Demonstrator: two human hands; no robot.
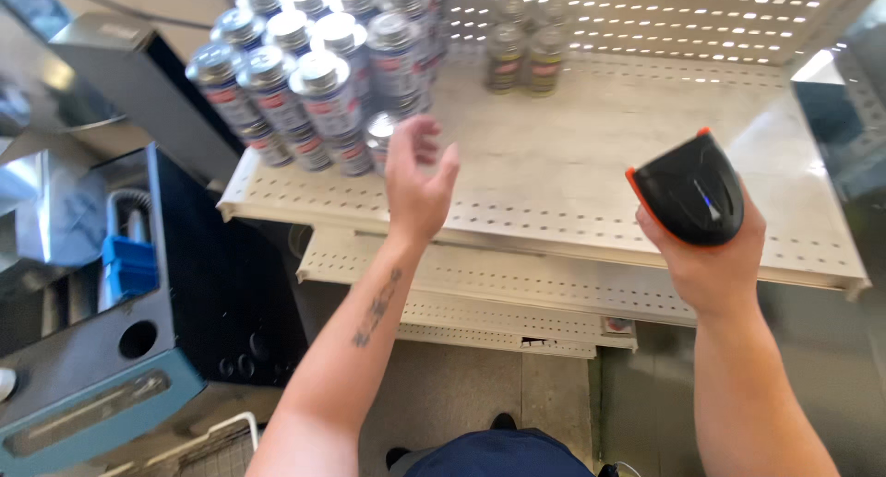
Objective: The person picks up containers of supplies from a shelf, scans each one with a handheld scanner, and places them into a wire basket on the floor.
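Two hands: both in the one head view, reaching up from the bottom of the frame over a shop shelf.
Left hand: centre-left of the frame, fingers spread and loose, holding nothing, fingertips just short of the nearest can.
Right hand: right of centre, wrapped around a scanner from underneath, so it's closed on that.
Scanner: black handheld thing with an orange rim, held above the front edge of the shelf, well apart from the cans.
Cans: a big stacked bunch of silver-topped cans, upper left of the frame, packed tight on the left end of the shelf, at least two layers high.
Nearest can: bottom right corner of that bunch, right by the left fingertips; can't tell if they're touching it.
Small group of cans: top centre, at the back of the shelf, standing off on their own.
Shelf: pale perforated metal, mostly bare on the right half, more shelves stepping down below it.
Cart: dark and blue box-like cart, lower left of the frame, just beside the shelf.
Shoes: just peeking out at the bottom centre, on the floor.
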